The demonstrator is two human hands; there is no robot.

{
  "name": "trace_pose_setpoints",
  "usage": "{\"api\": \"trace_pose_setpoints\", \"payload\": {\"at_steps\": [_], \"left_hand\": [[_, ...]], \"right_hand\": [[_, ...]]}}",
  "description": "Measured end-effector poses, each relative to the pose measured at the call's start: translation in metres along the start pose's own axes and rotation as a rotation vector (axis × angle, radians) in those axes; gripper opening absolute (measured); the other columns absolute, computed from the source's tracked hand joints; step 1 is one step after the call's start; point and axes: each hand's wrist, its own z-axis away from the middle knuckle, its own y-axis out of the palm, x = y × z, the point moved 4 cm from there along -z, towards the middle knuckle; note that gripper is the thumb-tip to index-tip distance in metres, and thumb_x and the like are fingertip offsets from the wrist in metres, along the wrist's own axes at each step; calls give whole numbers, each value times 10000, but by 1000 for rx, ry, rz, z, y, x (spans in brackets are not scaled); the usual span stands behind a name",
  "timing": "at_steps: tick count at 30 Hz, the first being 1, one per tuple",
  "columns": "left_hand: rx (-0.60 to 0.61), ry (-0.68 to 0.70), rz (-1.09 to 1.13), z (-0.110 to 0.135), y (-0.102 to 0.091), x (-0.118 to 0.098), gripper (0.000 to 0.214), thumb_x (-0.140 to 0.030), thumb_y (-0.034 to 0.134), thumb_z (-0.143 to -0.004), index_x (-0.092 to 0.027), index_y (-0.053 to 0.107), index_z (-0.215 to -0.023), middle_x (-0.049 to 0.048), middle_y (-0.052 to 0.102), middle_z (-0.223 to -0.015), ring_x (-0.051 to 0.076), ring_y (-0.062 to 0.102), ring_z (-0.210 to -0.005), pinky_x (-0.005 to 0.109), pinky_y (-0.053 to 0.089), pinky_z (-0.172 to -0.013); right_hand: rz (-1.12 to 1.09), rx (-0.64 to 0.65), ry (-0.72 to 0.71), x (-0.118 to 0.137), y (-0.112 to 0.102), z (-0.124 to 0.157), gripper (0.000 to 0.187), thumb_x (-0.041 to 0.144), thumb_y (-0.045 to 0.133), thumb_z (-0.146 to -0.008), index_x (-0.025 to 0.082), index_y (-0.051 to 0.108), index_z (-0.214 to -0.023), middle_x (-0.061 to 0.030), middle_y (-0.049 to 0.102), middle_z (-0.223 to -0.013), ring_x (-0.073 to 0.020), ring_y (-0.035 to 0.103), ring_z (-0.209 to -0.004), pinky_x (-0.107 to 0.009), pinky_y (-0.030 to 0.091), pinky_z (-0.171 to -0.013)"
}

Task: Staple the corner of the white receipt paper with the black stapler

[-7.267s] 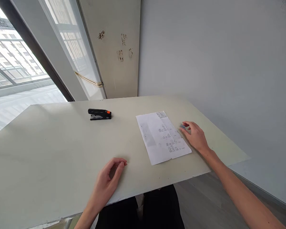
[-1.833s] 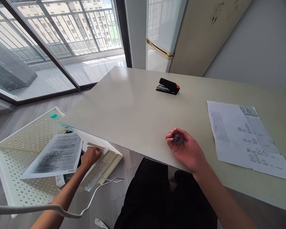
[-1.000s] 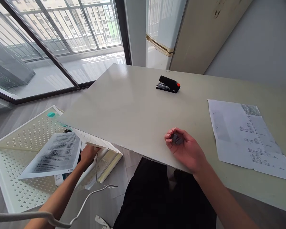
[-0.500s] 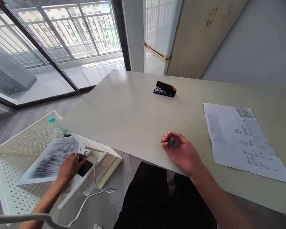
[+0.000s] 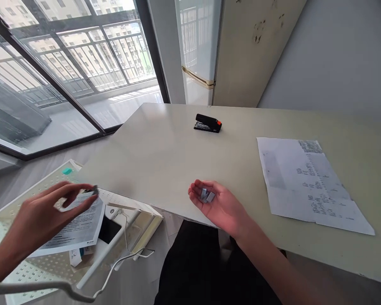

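My left hand [image 5: 55, 207] is raised above the white perforated basket, thumb and fingertips pinched on a small grey piece [image 5: 95, 189] that looks like a strip of staples. Palm up over the front edge of the table, my right hand [image 5: 224, 207] has its fingers curled. In that palm lie a few short silvery staple strips [image 5: 207, 195]. Beyond it on the table stands a black stapler [image 5: 208, 123] with a red-orange end. A printed sheet of paper [image 5: 285, 173] lies flat to the right of my right hand.
The white basket [image 5: 6, 207] stands low at the left, holding a printed sheet [image 5: 82, 228], a dark phone-like object [image 5: 109, 230] and a white device with a cable [image 5: 127, 241]. The table [image 5: 158, 161] spans the middle. A refrigerator [image 5: 197, 51] stands behind it.
My left hand has risen from the basket and moved left, the small grey piece now pinched in it. My right hand has opened slightly, showing the strips more clearly. The view has shifted.
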Motion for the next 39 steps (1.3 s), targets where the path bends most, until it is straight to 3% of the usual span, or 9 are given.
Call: {"api": "trace_pose_setpoints", "payload": {"at_steps": [6,11,14,19,24,27,31,34,39], "left_hand": [[143,627,359,-69,49,-190,292,-473,634,-1020,-252,724,-1189,1,636,-878,118,600,-692,245,479,-687],[256,831,460,-89,89,-263,373,-494,590,-1050,-251,694,-1312,40,679,-978,168,661,-828,295,511,-801],[233,714,625,-110,107,-268,409,-529,620,-1023,-245,696,-1306,17,633,-889,150,596,-749,280,492,-748],[310,194,924,-152,171,-249,425,-570,537,-1031,-186,714,-1074,32,674,-874,144,562,-746,267,450,-717],[419,162,945,-172,219,-247,473,-619,549,-993,-183,731,-1001,-9,582,-713,136,456,-642,257,374,-597],[454,148,963,-177,228,-245,455,-609,558,-984,-189,732,-957,-31,512,-660,126,392,-602,254,333,-555],[487,110,995,-179,231,-240,440,-588,528,-1008,-199,725,-953,-46,436,-630,119,341,-577,252,289,-522],[517,98,1023,-179,232,-239,439,-585,529,-1010,-198,717,-928,-42,446,-641,117,340,-576,250,281,-513],[525,51,1062,-177,229,-237,451,-597,528,-1010,-198,723,-932,-42,404,-630,122,333,-576,253,267,-506]], "right_hand": [[-6,82,-79,15,15,9,191,177,567,-974,97,737,-1005,-162,787,-1014,-248,778,-1039,-374,662,-957],[-23,93,-212,52,6,17,178,161,561,-977,160,728,-911,-78,763,-875,-201,776,-914,-321,674,-856],[-59,52,-289,75,-8,22,158,128,588,-963,148,744,-951,-100,788,-949,-193,776,-979,-319,660,-945],[-104,-51,-332,103,-22,24,132,99,620,-957,118,749,-968,-121,793,-970,-201,789,-958,-337,668,-966],[-44,-84,-359,129,-27,16,50,140,741,-931,125,742,-979,-94,763,-967,-159,771,-877,-269,683,-865],[28,-80,-348,147,-29,6,54,170,769,-927,159,716,-933,-40,718,-883,-108,700,-728,-191,645,-634],[169,-43,-376,179,-23,-13,173,229,818,-888,182,662,-832,37,584,-714,-51,504,-526,-118,380,-359],[476,-107,-515,212,-12,-33,322,413,843,-859,186,627,-781,60,520,-673,-39,378,-474,-141,268,-332],[875,-229,-655,258,16,-84,400,534,786,-880,183,632,-765,31,552,-713,-59,448,-537,-174,288,-401]]}}
